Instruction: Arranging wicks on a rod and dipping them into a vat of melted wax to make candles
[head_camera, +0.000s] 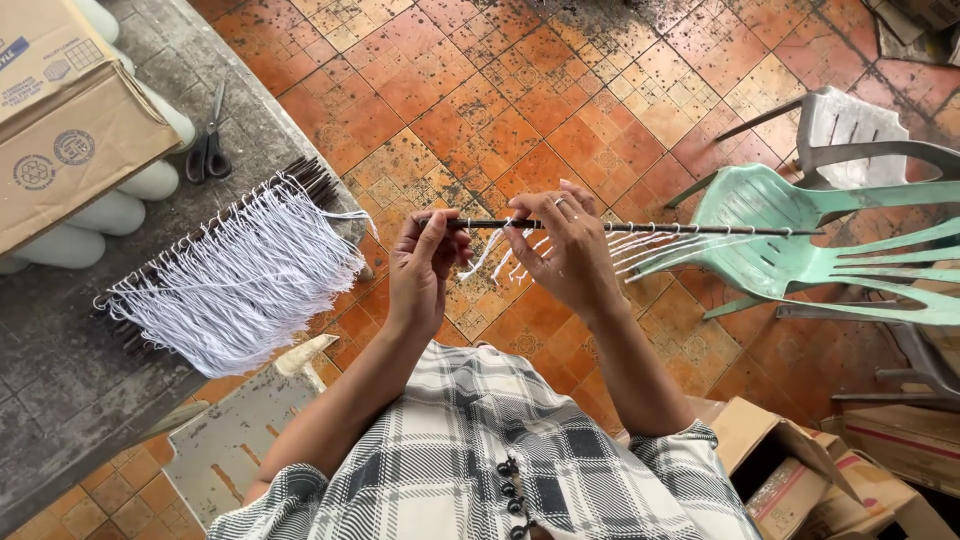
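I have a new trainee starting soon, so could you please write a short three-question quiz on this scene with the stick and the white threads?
1. True or false: both hands grip the thin dark stick in the air above the tiled floor.
2. What lies on the grey table next to the cardboard box? A) pliers B) scissors C) a knife
3. Which hand works at the white threads hanging from the stick?

Key
1. True: left hand and right hand both hold it.
2. B: scissors, beyond the pile of threaded sticks.
3. The right hand.
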